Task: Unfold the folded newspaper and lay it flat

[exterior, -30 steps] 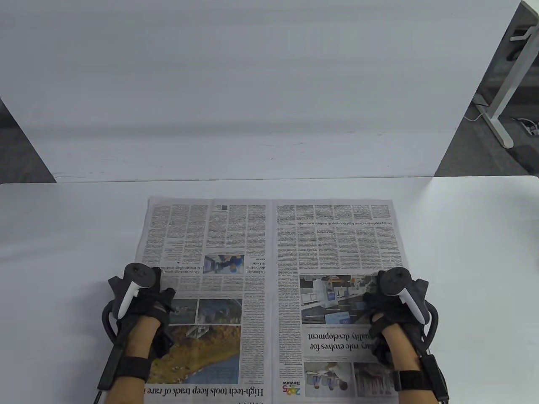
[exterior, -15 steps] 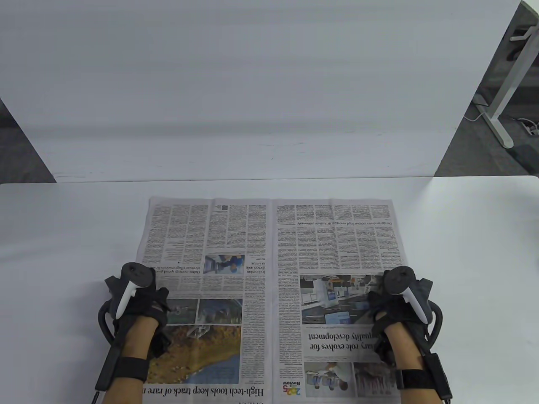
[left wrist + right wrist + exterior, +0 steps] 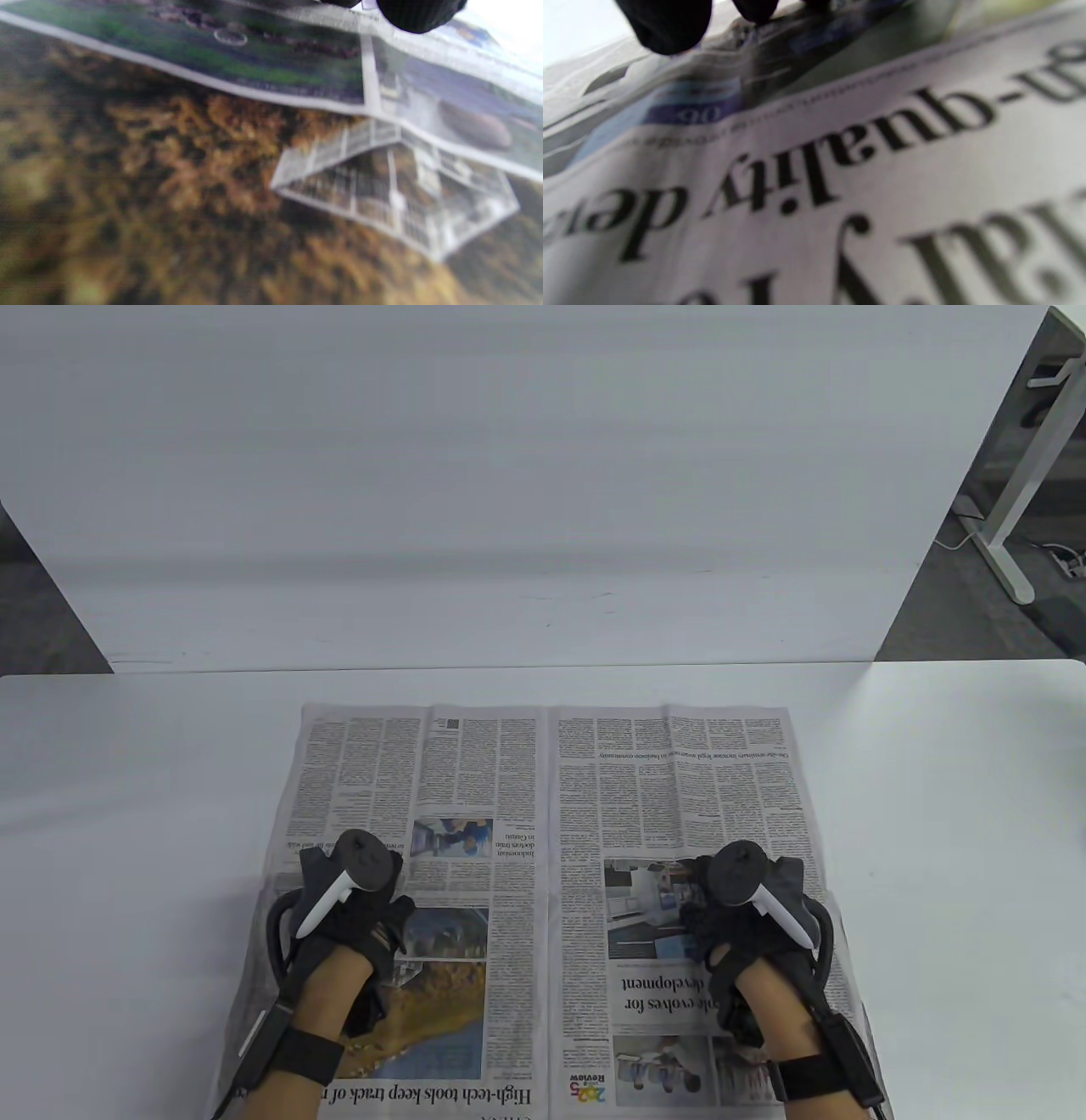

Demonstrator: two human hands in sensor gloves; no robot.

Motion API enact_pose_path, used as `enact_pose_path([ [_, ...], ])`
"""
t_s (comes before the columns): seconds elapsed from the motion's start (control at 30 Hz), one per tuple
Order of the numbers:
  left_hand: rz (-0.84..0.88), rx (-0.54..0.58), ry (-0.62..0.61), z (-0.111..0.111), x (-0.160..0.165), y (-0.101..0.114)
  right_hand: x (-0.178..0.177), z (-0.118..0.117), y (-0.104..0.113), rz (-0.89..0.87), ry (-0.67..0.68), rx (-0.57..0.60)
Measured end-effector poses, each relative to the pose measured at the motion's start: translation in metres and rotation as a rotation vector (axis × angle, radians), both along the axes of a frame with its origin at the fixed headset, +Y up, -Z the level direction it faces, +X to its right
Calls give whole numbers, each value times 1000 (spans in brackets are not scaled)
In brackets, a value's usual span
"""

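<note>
The newspaper (image 3: 543,780) lies opened as a two-page spread on the white table (image 3: 933,814), with its centre crease running front to back. My left hand (image 3: 365,925) rests on the left page, over the photos. My right hand (image 3: 730,933) rests on the right page beside its photo and headline. Both hands lie on top of the paper and grip nothing. The left wrist view shows the left page's photos (image 3: 212,169) close up, with a fingertip (image 3: 418,15) on the paper. The right wrist view shows the headline (image 3: 840,169) and fingertips (image 3: 666,25) touching the page.
A white board (image 3: 509,475) stands upright behind the table. A desk leg (image 3: 1018,492) stands on the floor at the far right. The newspaper's near edge runs out of the table view's bottom edge.
Both hands have moved inward from the paper's outer edges onto the pages. The outer side margins now show beside the wrists. The newspaper itself has stayed in place.
</note>
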State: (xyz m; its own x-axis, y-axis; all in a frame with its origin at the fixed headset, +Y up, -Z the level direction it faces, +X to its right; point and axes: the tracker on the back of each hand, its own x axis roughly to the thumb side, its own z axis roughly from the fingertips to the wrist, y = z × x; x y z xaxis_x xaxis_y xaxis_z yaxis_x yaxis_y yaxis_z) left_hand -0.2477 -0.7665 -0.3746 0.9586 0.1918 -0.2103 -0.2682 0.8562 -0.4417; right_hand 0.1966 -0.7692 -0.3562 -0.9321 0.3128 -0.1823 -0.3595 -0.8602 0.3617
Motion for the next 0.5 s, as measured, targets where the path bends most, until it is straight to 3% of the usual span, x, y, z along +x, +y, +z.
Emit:
enact_pose_path([
  [0.5, -61, -167, 38, 19, -1, 30, -2, 19, 27, 14, 0, -216],
])
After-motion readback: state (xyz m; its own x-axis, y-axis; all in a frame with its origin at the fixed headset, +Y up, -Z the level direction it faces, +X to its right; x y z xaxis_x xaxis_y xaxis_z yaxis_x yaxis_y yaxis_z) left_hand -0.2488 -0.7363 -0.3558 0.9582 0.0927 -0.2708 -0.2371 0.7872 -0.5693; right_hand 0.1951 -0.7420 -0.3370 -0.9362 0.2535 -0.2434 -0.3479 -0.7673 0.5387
